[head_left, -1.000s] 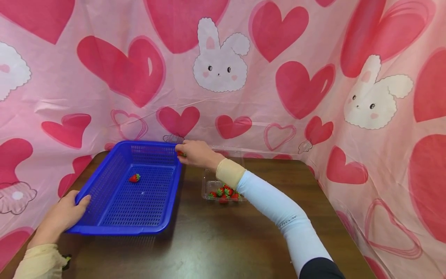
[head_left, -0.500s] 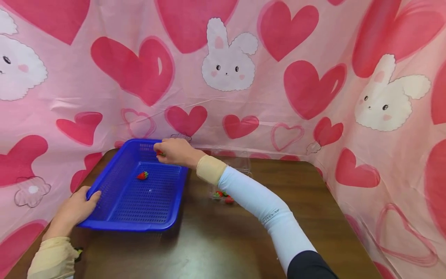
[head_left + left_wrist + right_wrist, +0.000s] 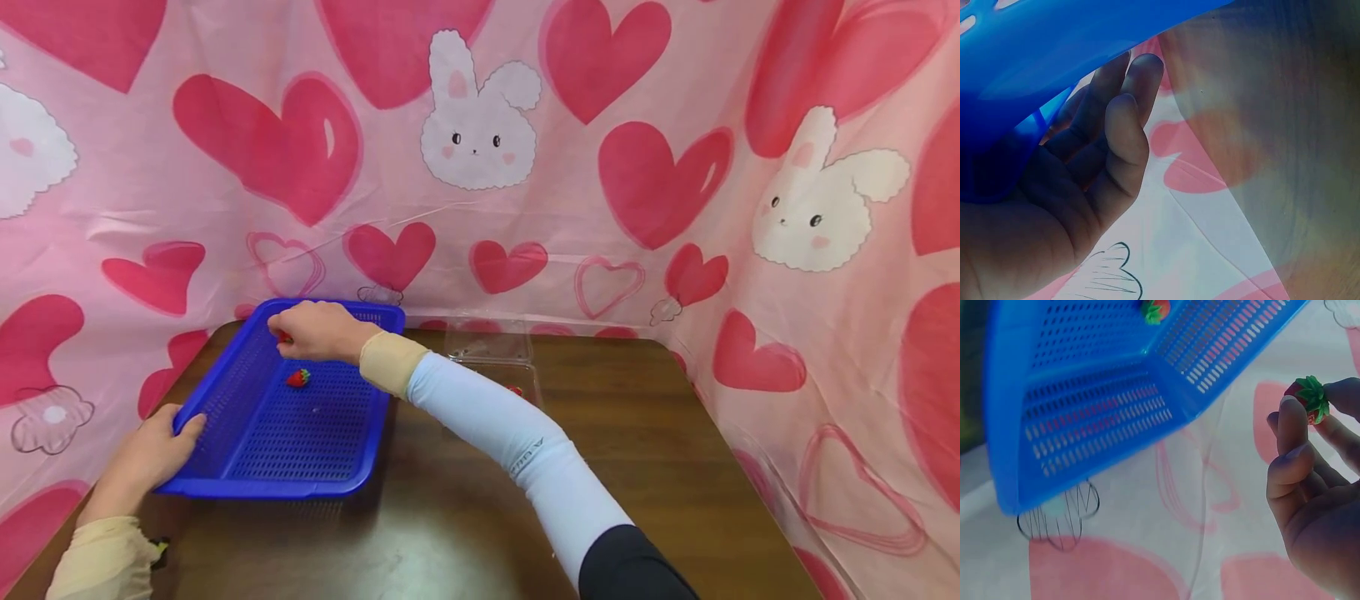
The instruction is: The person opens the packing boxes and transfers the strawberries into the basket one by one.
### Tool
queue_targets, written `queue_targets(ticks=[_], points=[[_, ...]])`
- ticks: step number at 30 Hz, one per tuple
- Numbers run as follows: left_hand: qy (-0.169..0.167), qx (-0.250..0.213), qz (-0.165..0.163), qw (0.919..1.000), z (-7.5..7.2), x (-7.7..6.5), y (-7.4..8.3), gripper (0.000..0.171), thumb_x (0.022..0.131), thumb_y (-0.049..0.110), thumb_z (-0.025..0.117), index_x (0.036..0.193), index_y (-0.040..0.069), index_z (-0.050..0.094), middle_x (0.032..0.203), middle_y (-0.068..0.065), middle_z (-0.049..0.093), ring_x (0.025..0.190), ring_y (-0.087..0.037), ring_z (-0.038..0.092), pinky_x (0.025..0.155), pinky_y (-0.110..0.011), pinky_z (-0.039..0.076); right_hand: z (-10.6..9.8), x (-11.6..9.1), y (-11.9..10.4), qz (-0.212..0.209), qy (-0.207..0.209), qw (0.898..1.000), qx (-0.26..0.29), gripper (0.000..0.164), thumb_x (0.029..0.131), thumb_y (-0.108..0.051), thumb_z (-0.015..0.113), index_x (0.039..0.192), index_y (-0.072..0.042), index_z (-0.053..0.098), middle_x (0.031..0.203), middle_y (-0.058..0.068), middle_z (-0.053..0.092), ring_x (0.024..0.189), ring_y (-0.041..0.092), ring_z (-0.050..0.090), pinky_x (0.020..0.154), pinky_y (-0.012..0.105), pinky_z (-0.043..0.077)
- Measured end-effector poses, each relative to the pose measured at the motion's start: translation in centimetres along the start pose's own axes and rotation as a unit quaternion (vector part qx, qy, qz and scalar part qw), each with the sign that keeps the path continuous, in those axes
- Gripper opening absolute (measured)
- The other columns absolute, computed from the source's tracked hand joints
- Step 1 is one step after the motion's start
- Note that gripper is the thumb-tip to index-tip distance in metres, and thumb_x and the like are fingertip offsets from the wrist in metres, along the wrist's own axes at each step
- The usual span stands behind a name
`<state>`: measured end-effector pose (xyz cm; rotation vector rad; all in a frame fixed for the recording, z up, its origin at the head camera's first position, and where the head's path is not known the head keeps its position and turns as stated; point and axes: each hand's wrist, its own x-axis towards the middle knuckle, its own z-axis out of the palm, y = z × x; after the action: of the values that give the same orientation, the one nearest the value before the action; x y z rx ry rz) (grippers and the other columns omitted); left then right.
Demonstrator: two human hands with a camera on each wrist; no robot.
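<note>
My right hand (image 3: 318, 332) pinches a strawberry (image 3: 1310, 400) with green leaves between thumb and fingertips, above the far left part of a blue plastic basket (image 3: 300, 487). Another strawberry (image 3: 298, 378) lies on the basket's slotted floor. At the basket's near left side my left hand (image 3: 153, 450) grips the rim, thumb over the inside. The left wrist view shows that hand's curled fingers (image 3: 1125, 125) under and beside the blue wall. The basket is tilted, its near edge raised over the table.
A clear plastic clamshell box (image 3: 491, 342) with its lid up stands at the table's back middle, mostly behind my right sleeve; a bit of red fruit (image 3: 515, 390) shows in it. Pink heart-print cloth (image 3: 480, 217) hangs behind the brown table (image 3: 637, 417).
My right hand has moved left with its strawberry, from the basket's far right corner to over its far left part. My left hand keeps its grip on the rim.
</note>
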<state>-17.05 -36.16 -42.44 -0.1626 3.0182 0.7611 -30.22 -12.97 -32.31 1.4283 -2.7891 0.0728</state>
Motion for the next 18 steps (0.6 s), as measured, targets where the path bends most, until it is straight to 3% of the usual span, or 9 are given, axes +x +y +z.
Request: queue_targets(ticks=[5,11,18], points=[[0.004,0.003,0.006,1.0000,0.2,0.0,0.0,0.058,0.104,0.033,0.039,0.125,-0.020,0.037,0.107,-0.044,0.054,0.091,-0.055,0.056,0.077,-0.061,0.046,1.0,1.3,-1.0,0.032,-0.015,0.999,0.012,0.011,0.097,-0.032,0.056,0.087,-0.027,0.055,0.080,-0.012,0.051,0.074,0.005,0.051,0.062,0.024,0.041],[-0.001,-0.006,0.008,1.0000,0.3,-0.1,-0.2,0.058,0.103,0.033,0.040,0.126,-0.020,0.037,0.107,-0.045,0.053,0.090,-0.055,0.056,0.077,-0.062,0.046,2.2,3.1,-2.2,0.087,-0.032,0.996,-0.013,0.012,0.094,-0.032,0.058,0.084,-0.028,0.054,0.081,-0.013,0.055,0.078,0.006,0.056,0.066,0.028,0.047],[0.007,-0.007,0.010,0.9999,0.3,0.2,-0.5,0.057,0.103,0.032,0.041,0.125,-0.020,0.037,0.103,-0.044,0.055,0.086,-0.053,0.058,0.075,-0.060,0.047,4.2,5.1,-3.8,0.127,-0.068,0.989,-0.025,0.008,0.092,-0.038,0.062,0.092,-0.031,0.058,0.095,-0.015,0.063,0.092,0.005,0.062,0.078,0.032,0.052]])
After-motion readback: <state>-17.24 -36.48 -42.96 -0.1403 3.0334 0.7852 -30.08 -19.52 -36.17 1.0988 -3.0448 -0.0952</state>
